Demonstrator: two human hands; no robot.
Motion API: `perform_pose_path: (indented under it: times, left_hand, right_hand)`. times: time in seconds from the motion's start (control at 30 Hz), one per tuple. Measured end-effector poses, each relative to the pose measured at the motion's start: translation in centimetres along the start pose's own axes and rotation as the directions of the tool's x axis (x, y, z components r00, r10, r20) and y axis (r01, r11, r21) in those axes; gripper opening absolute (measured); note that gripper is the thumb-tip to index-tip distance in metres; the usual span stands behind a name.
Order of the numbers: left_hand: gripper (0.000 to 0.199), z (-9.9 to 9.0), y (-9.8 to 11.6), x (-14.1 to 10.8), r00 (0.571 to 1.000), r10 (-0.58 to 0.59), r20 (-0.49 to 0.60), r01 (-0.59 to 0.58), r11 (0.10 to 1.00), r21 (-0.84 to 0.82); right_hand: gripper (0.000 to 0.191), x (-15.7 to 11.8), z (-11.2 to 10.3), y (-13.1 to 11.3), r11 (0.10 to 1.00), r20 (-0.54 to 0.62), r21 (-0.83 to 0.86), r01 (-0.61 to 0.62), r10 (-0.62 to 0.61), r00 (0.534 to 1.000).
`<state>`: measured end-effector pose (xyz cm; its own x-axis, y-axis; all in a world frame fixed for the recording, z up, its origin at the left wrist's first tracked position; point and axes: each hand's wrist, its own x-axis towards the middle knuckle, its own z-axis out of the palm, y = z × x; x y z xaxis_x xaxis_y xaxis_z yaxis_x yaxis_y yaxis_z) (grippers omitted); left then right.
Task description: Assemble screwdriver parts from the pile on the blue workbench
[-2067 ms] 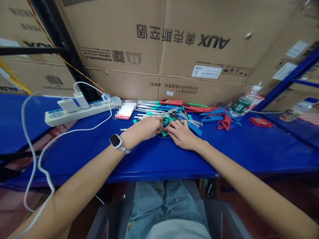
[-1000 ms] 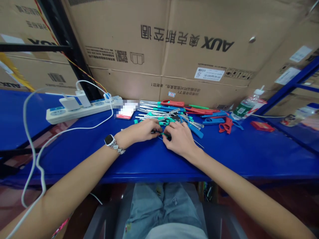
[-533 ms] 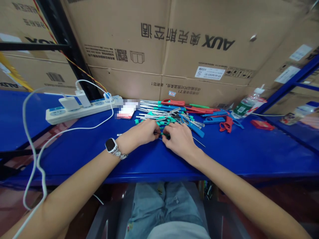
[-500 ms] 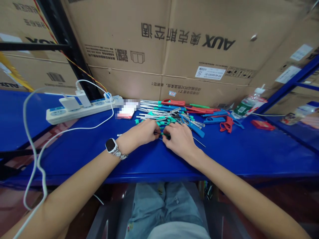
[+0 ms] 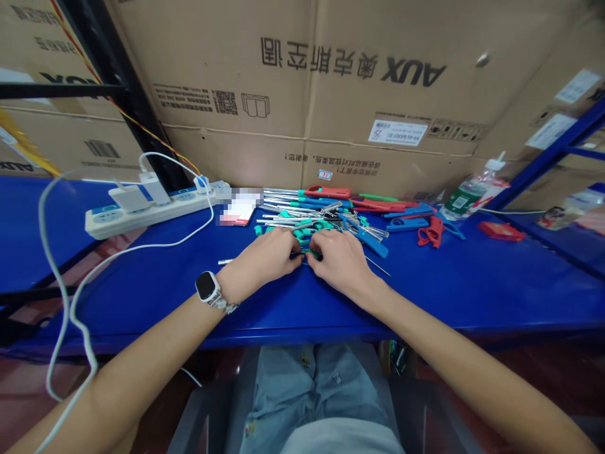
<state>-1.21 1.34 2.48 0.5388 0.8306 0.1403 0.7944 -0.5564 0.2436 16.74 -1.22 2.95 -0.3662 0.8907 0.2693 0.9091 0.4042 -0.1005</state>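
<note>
My left hand [image 5: 275, 253] and my right hand [image 5: 336, 257] meet at the front of a heap of lighter parts, both with fingers pinched. Between the left fingertips shows a small dark piece; a small green part [image 5: 312, 253] is in the right fingertips. Whether these are joined is hidden. A silver tube end [image 5: 225, 261] pokes out beyond my left hand, and a thin metal rod [image 5: 379, 265] slants out past my right. Behind the fingers lie silver tubes [image 5: 280, 207] with green ends, a blue handle [image 5: 366, 238] and a red lighter handle [image 5: 328, 192].
A white power strip [image 5: 182, 208] with chargers and loose cable is on the left of the blue table [image 5: 425, 296]. Blue handles [image 5: 406, 223], a red trigger handle [image 5: 431, 232], a bottle [image 5: 460, 200] and a red packet [image 5: 500, 231] are at right. Large cardboard boxes [image 5: 227, 38] stand behind.
Both hands stay almost in place, still pinching together. The left hand has shifted very slightly, and more of the silver tube end shows beyond it. The view has moved a little.
</note>
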Motion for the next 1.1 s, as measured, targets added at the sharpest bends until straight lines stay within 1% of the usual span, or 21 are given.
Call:
perform_pose_path:
  times: [0.07, 0.13, 0.2, 0.27, 0.33, 0.43, 0.57, 0.67, 0.8, 0.93, 1.1]
  left_hand:
    - [0.016, 0.1, -0.2, 0.0, 1.000, 0.004, 0.001, -0.004, 1.000, 0.008]
    - [0.016, 0.2, -0.5, 0.1, 0.999, 0.036, 0.014, -0.036, 0.999, -0.013]
    - [0.017, 0.4, -1.1, 0.3, 0.994, 0.105, 0.008, -0.104, 0.993, -0.050]
    - [0.019, 0.6, -1.6, 0.6, 0.983, 0.183, -0.020, -0.184, 0.980, -0.077]
    - [0.022, 0.8, -2.0, 0.8, 0.970, 0.238, -0.040, -0.241, 0.967, -0.089]
    - [0.023, 1.0, -2.3, 0.9, 0.961, 0.273, -0.040, -0.275, 0.957, -0.091]
    - [0.024, 1.2, -2.5, 1.0, 0.951, 0.306, -0.041, -0.309, 0.945, -0.106]
    - [0.023, 1.3, -2.6, 1.0, 0.948, 0.317, -0.042, -0.319, 0.942, -0.105]
    - [0.024, 1.4, -2.6, 1.0, 0.951, 0.307, -0.030, -0.309, 0.950, -0.052]
    - [0.026, 1.1, -2.2, 0.8, 0.954, 0.298, 0.004, -0.298, 0.953, 0.057]
    - [0.023, 0.6, -1.1, 0.6, 0.961, 0.275, 0.010, -0.270, 0.938, 0.217]
  right_hand:
    - [0.009, -0.1, -0.1, 0.2, 0.999, -0.019, 0.043, -0.020, 0.021, 1.000]
    - [0.008, -0.2, 0.0, 0.6, 0.996, -0.034, 0.084, -0.027, 0.030, 0.999]
    - [0.006, -0.3, 0.3, 1.0, 0.992, -0.048, 0.126, -0.023, 0.029, 0.998]
    - [0.006, -0.4, 0.7, 1.3, 0.984, -0.053, 0.178, -0.027, 0.037, 0.998]
    - [0.005, -0.5, 1.0, 1.6, 0.972, -0.049, 0.231, -0.042, 0.055, 0.997]
    - [0.005, -0.5, 1.2, 1.9, 0.961, -0.049, 0.273, -0.042, 0.058, 0.997]
    - [0.006, -0.5, 1.3, 1.9, 0.963, -0.046, 0.267, -0.022, 0.035, 0.998]
    - [0.008, -0.5, 1.4, 1.8, 0.968, -0.039, 0.250, -0.026, 0.037, 0.999]
    - [0.008, -0.6, 1.5, 1.8, 0.969, -0.047, 0.247, -0.023, 0.036, 0.998]
    - [0.005, -0.5, 1.5, 1.9, 0.965, -0.053, 0.261, -0.011, 0.026, 0.998]
    - [0.006, -0.7, 1.4, 2.0, 0.968, -0.058, 0.251, 0.007, 0.008, 0.998]
